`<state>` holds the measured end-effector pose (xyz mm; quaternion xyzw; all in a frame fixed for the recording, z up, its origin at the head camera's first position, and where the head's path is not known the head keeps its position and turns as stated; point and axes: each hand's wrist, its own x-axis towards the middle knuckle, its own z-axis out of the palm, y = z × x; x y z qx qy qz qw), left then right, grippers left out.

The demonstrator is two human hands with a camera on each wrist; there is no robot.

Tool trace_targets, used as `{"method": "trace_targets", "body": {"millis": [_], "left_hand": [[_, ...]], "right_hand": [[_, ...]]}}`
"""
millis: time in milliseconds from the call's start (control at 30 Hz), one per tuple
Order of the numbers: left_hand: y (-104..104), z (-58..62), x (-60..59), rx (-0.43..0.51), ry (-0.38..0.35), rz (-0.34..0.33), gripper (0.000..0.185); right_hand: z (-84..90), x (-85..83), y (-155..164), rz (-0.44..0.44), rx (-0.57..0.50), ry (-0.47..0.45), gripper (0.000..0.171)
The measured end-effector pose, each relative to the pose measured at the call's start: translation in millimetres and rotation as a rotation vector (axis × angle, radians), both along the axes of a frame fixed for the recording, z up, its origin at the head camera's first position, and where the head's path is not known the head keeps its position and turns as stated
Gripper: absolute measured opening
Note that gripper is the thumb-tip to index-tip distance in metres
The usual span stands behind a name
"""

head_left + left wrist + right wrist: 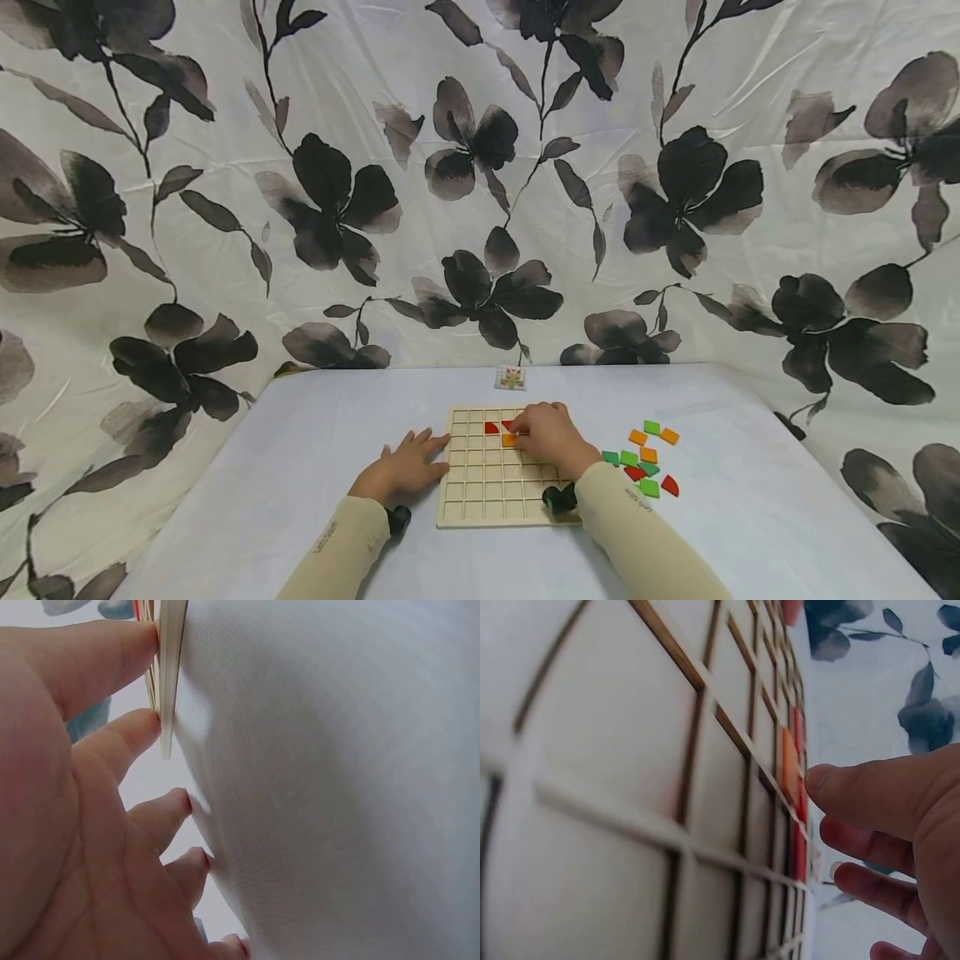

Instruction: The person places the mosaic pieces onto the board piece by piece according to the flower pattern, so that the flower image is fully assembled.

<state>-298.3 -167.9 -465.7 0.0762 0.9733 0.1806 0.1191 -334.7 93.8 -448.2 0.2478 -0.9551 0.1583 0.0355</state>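
A pale wooden grid board point(487, 500) lies flat before me. My left hand point(405, 465) is at its left edge; in the left wrist view, thumb and index fingertips touch the board's side point(172, 675) and the other fingers are spread. My right hand point(553, 437) reaches over the board's far part. In the right wrist view, its thumb tip is right at an orange square tile point(790, 769) and red pieces point(801, 855) in the cells; no piece shows between thumb and fingers. A red quarter-round piece point(491, 428) sits in a cell left of that hand.
Loose green, orange and red tiles point(648, 456) lie scattered to the right of the board. A small patterned card point(511, 378) is at the table's back edge. Behind the white table point(315, 425) hangs a floral cloth point(337, 108).
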Motion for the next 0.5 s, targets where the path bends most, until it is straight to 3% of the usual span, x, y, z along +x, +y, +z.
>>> {"method": "trace_targets", "body": {"millis": [200,500], "left_hand": [[0,0.4,-0.2,-0.003,-0.003,0.004,0.057],[1,4.6,2.1,-0.004,-0.005,-0.002,0.057]], "right_hand": [[9.9,0.2,17,-0.063,-0.023,-0.048,0.015],[12.4,-0.5,60,-0.151,-0.009,-0.047,0.02]]}}
